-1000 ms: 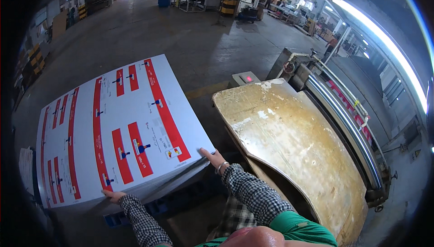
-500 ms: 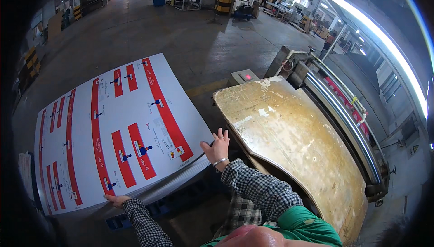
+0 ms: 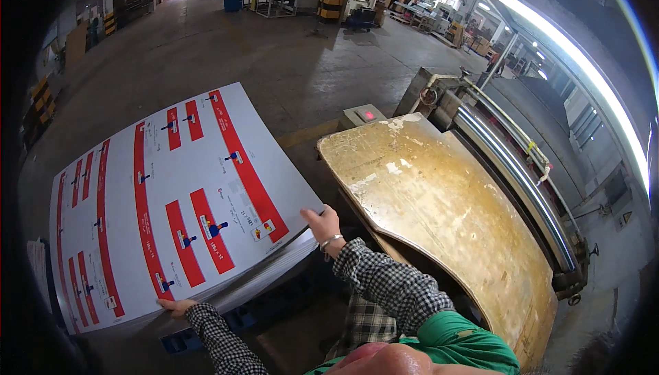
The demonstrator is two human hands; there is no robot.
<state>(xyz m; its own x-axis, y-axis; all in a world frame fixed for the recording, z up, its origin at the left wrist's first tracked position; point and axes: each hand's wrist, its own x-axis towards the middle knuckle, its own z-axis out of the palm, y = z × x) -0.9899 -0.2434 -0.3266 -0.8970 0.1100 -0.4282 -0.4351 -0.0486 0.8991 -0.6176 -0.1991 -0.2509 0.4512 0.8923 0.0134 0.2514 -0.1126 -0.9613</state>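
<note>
Printed sheet [image 3: 165, 189] — smooth, rectangular — is gripped by the right hand [image 3: 326, 225].

Black-and-white checked sleeves [image 3: 398, 284]; green top [image 3: 467, 347]; silver bangle [image 3: 331, 240]; plaid garment [image 3: 368, 321] below.

Worn on the head, the wide fisheye camera looks down and forward, bending straight edges toward its rim; left hand [image 3: 177, 308], right hand [image 3: 324, 225] and printed sheet [image 3: 120, 196] sit close below, while the floor [image 3: 226, 45] recedes far off.
</note>
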